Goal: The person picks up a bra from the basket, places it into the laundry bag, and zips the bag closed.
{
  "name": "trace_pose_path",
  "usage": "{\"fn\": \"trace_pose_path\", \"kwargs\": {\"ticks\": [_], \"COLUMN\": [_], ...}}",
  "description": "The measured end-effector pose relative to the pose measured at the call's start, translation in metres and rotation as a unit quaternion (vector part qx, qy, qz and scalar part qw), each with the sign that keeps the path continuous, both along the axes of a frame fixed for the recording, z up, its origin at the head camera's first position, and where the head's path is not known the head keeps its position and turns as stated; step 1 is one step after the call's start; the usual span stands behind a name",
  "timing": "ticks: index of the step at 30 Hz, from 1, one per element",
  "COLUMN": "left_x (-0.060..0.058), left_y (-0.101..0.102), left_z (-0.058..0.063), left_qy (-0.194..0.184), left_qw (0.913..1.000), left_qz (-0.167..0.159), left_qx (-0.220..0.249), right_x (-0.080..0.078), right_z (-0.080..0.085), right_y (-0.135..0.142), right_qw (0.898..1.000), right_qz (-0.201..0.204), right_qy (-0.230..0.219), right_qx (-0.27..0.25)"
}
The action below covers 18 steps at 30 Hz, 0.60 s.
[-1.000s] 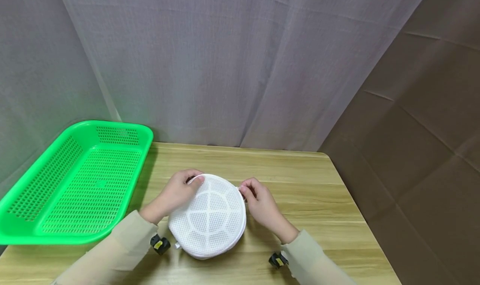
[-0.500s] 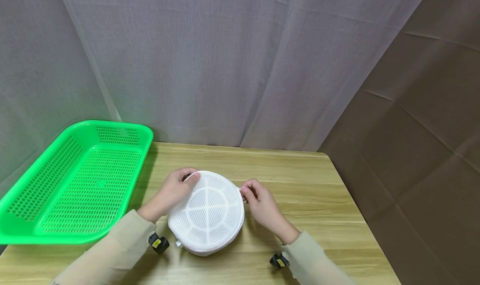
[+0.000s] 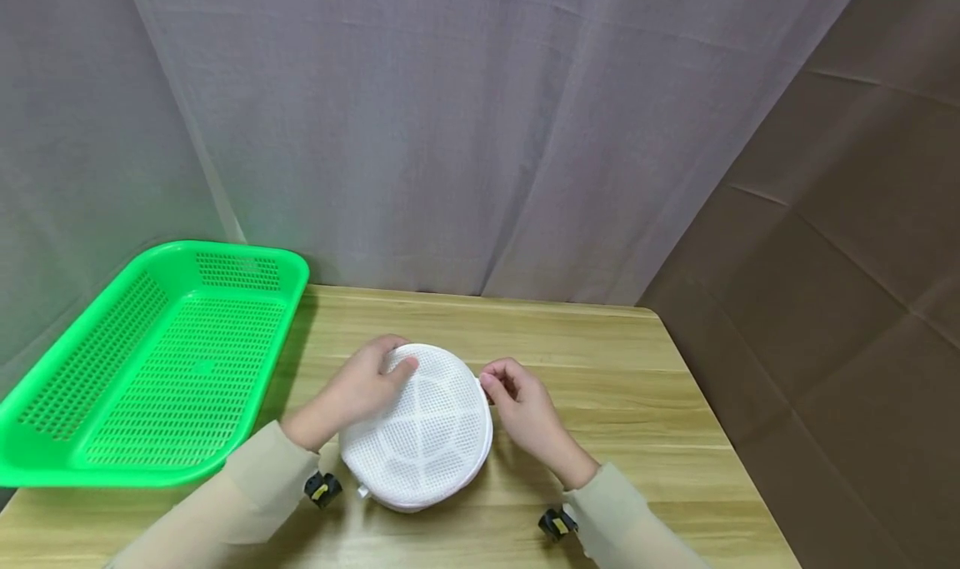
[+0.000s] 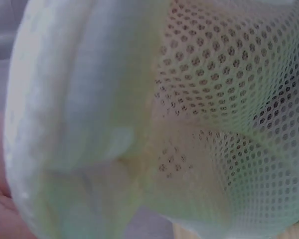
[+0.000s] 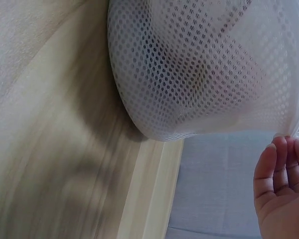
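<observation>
A round white mesh laundry bag (image 3: 427,436) stands on the wooden table, its flat top facing up and a small white tag (image 3: 363,492) at its lower left. My left hand (image 3: 367,386) grips the bag's far left edge, thumb on the top mesh and fingers out of sight behind. At the right edge, my right hand (image 3: 521,402) pinches a small bit of the rim between thumb and fingertips. The right wrist view shows those fingertips (image 5: 289,142) right at the seam. Close up in the left wrist view are the pale mesh wall (image 4: 214,59) and folded rim.
A large green plastic basket (image 3: 288,336) with perforated walls stands on the left of the wooden table (image 3: 585,336). Grey cloth (image 3: 420,136) hangs behind the table, and brown cloth (image 3: 825,261) lines the right side.
My left hand has shifted slightly right, and its thumb lies further over the bag's top. The bag has moved slightly right with it. My right hand keeps its pinch and has hardly moved.
</observation>
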<state>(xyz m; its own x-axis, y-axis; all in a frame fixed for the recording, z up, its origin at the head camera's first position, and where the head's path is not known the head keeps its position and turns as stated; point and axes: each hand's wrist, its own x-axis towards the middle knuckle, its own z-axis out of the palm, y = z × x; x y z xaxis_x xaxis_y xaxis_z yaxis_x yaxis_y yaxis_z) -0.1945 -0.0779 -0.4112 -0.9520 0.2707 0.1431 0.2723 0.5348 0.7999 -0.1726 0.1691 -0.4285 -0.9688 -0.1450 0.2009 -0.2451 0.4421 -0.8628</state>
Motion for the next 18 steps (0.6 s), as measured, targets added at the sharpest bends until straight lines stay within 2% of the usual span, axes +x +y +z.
{"fn": "trace_pose_path", "kwargs": {"ticks": [8,11,18], "left_x": [0.006,0.007,0.006], "left_y": [0.018,0.020,0.018], "left_z": [0.001,-0.001,-0.002], "left_qy": [0.091,0.086,0.045], "left_qw": [0.9946,0.9953,0.9988], "left_qz": [-0.038,-0.039,-0.016], "left_qx": [-0.034,-0.020,-0.001], "right_x": [-0.002,-0.002,0.000], "right_z": [0.000,-0.001,-0.001], "right_y": [-0.002,-0.003,-0.003], "right_qw": [0.999,0.999,0.999], "right_qz": [0.020,0.025,0.029], "right_qy": [0.042,0.044,0.034], "right_qx": [0.007,0.010,0.018]}}
